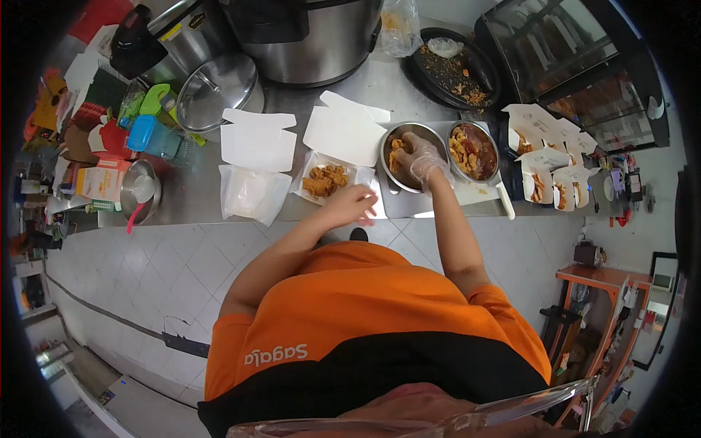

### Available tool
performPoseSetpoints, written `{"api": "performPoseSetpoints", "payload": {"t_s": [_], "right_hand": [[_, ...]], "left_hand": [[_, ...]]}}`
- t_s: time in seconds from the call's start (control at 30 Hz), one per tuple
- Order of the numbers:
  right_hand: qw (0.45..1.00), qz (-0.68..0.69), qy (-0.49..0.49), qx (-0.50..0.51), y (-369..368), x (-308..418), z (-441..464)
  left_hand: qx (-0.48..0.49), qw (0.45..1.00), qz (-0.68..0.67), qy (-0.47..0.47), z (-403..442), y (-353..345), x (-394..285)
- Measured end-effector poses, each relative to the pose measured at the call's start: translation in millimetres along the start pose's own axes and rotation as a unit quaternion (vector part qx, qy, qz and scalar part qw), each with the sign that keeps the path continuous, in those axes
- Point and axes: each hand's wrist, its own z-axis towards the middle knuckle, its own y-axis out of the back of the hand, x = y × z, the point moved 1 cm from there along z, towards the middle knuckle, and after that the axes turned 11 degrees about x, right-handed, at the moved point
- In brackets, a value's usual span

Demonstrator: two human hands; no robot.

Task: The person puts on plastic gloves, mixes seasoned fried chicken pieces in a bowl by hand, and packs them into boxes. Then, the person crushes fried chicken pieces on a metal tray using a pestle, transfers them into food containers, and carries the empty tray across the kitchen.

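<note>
My left hand (pixel 352 205), bare, hovers at the counter's front edge with fingers apart and nothing in it. Just beyond it, fried pieces (pixel 326 179) lie on clear wrap in an open white box (pixel 343 139). My right hand (pixel 422 159), in a clear plastic glove, reaches into a steel bowl (pixel 385 164) beside a few fried pieces (pixel 396 150); its fingertips are too unclear to show a grip. To the right, another steel bowl (pixel 496 150) holds fried pieces in red-brown sauce (pixel 475 151). A second open white box (pixel 257 142) has a wrapped white content (pixel 250 191).
A white-handled knife (pixel 505 201) lies near the counter's front edge. Filled white boxes (pixel 544 159) stand at right. Behind are a black pan (pixel 454 69), a large steel cooker (pixel 310 47) and a lidded pot (pixel 217 91). A small steel bowl (pixel 141 191) is at left.
</note>
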Motion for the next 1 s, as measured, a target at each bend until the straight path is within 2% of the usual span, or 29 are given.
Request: {"api": "performPoseSetpoints", "payload": {"t_s": [0.1, 0.13, 0.27, 0.37, 0.5, 0.53, 0.63, 0.67, 0.77, 0.8, 0.9, 0.93, 1.0], "right_hand": [[0.99, -0.086, 0.049, 0.105, 7.8, 30.5, -24.1], [0.978, -0.117, 0.094, 0.143, 9.3, 27.8, -27.4], [0.994, -0.074, 0.032, 0.071, 11.1, 10.2, -21.6], [0.98, -0.149, 0.093, 0.093, 5.6, 15.9, -25.7], [0.94, -0.239, 0.1, 0.224, -7.9, -15.2, -19.1], [0.954, -0.181, 0.094, 0.22, 19.3, 11.1, -44.1], [0.986, -0.115, 0.106, -0.062, 14.1, -5.7, -50.3], [0.993, -0.108, 0.035, -0.014, 9.7, -10.2, -50.4], [0.982, -0.189, -0.008, 0.024, -10.1, -10.9, -68.2], [0.98, -0.197, -0.003, 0.004, -20.3, -9.5, -75.8], [0.993, -0.093, -0.066, 0.034, -35.2, -3.2, -82.0], [0.995, -0.088, -0.054, 0.001, -38.5, -5.5, -79.9], [0.994, 0.046, -0.095, 0.003, -43.9, -8.5, -65.7]], "left_hand": [[-0.147, 0.984, -0.058, -0.08, 50.0, -14.3, 8.6], [-0.139, 0.985, -0.068, -0.082, 54.3, -14.6, 10.7], [-0.119, 0.986, -0.09, -0.076, 70.1, -16.6, 18.6], [-0.126, 0.984, -0.089, -0.083, 75.0, -18.0, 22.3], [-0.14, 0.985, -0.05, -0.092, 73.2, -19.4, 16.0], [-0.139, 0.985, -0.019, -0.101, 69.8, -20.4, 13.9], [-0.125, 0.978, 0.056, -0.159, 72.1, -22.8, 24.3], [-0.118, 0.972, 0.079, -0.185, 74.8, -23.3, 28.8], [-0.168, 0.949, 0.153, -0.219, 77.4, -27.6, 32.8], [-0.163, 0.947, 0.175, -0.215, 75.0, -30.4, 28.7], [-0.136, 0.946, 0.222, -0.196, 67.8, -39.2, 19.7], [-0.121, 0.948, 0.227, -0.188, 66.0, -41.1, 17.0], [-0.099, 0.954, 0.215, -0.183, 65.9, -42.0, 15.9]]}}
